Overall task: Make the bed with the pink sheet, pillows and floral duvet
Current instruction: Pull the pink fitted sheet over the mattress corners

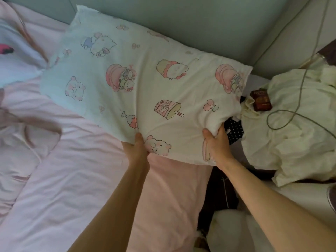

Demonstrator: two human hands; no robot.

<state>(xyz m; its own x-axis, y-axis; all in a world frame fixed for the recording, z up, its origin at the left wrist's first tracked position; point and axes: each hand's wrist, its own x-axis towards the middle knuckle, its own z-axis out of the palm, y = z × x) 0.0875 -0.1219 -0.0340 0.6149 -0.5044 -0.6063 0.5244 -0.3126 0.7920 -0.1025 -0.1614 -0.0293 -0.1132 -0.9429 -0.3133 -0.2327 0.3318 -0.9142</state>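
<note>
Gripping the cartoon-print pillow [145, 84] by its near edge, left hand [137, 151] and right hand [217, 144] both pinch the fabric tight, probably to seat it square against the headboard [181, 24], over the pink sheet [81, 170] below.

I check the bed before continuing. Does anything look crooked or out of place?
Yes. The cartoon-print pillow lies slanted against the headboard, its near edge held by both hands. The pink sheet is wrinkled and bunched at the left.
</note>
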